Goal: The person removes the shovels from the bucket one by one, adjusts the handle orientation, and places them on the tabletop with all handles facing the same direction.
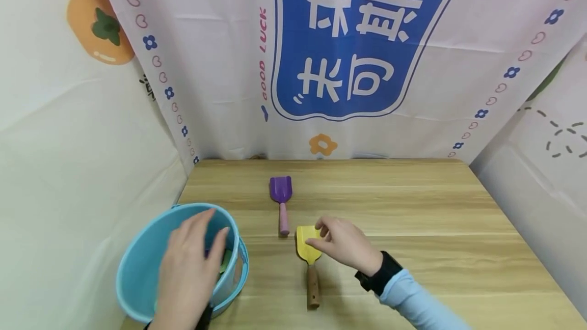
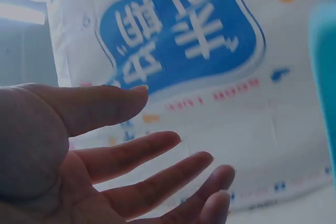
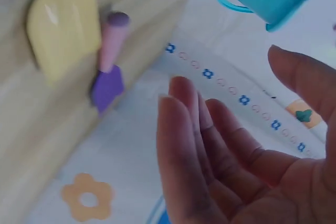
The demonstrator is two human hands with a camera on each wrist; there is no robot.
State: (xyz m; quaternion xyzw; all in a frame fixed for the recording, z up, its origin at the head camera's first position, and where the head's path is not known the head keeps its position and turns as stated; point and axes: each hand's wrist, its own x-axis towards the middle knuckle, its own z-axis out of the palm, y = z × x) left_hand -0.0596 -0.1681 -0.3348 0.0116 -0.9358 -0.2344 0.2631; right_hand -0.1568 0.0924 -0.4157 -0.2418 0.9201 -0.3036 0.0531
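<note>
A wood-grained table [image 1: 412,213] carries three things: a blue bucket [image 1: 141,264] at the left — and, right of it, a purple shovel [image 1: 282,205] and a nearer yellow shovel [image 1: 310,257], handles toward the person.

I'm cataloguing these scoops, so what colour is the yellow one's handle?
Brown; that handle shows best in the head view.

Behind the bare right fingers [image 1: 326,222], a broad black band [image 1: 387,270] with a small jutting block [image 1: 362,280] sits against a creased light-blue sleeve [image 1: 419,300], while behind the bare left fingers [image 1: 198,223] another black band [image 1: 204,317] partly shows.
</note>
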